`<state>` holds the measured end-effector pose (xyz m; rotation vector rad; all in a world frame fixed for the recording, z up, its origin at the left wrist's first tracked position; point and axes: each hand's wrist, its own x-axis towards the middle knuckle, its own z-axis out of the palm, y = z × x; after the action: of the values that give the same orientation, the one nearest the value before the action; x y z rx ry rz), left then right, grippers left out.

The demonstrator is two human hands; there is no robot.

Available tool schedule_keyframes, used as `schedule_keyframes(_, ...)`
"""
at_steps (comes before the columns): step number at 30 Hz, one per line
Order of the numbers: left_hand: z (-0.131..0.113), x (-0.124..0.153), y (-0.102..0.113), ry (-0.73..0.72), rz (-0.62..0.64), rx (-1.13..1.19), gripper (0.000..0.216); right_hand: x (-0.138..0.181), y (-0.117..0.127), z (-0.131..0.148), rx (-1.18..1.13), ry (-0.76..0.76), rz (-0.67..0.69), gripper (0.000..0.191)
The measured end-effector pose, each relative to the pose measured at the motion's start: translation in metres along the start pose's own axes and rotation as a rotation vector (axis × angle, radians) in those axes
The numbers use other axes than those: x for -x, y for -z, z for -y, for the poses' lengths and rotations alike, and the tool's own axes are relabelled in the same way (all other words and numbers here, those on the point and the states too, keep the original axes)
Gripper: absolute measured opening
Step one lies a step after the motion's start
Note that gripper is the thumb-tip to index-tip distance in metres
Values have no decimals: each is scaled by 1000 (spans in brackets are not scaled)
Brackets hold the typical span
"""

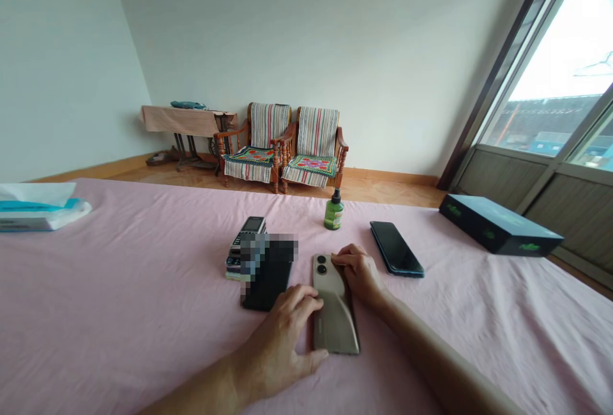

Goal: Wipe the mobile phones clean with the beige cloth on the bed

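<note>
A gold smartphone (331,313) lies back up on the pink bedspread, its two round camera rings at the far end. My left hand (287,332) holds its left edge, fingertips at mid-length and thumb near the bottom corner. Curled at the upper right edge, the fingers of my right hand (359,271) grip the same phone; their tips are partly hidden. Just left of it is a flat black device (271,284), partly blurred by pixelation. Beyond that, a keypad phone (249,228) rests on a small stack. To the right lies a dark smartphone (396,249), screen up.
A green bottle with a black top (334,212) stands beyond the phones. A black box (498,226) sits at the right, a tissue pack (43,211) at the far left. Past the bedspread's far edge are two wooden chairs (313,140) and a cloth-covered table (184,120).
</note>
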<state>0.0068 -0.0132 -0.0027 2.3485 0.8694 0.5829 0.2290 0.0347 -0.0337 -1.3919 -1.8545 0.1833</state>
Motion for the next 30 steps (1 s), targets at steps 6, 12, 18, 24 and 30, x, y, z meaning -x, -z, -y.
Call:
schedule_keyframes(6, 2, 0, -1, -16, -18, 7, 54, 46, 13, 25, -83, -15, 49, 38)
schedule_keyframes(12, 7, 1, -5, -32, -37, 11, 53, 94, 21, 54, -157, 2, 89, 33)
schedule_keyframes(18, 8, 1, -5, -46, -33, 29, 51, 90, 24, 65, -254, -30, 181, 33)
schedule_keyframes(24, 4, 1, -4, -1, -21, 37, 58, 30, 16, 31, -178, -147, -27, 40)
schedule_keyframes(30, 4, 2, -5, 28, -53, 69, 55, -5, -7, 6, -176, -136, -66, 34)
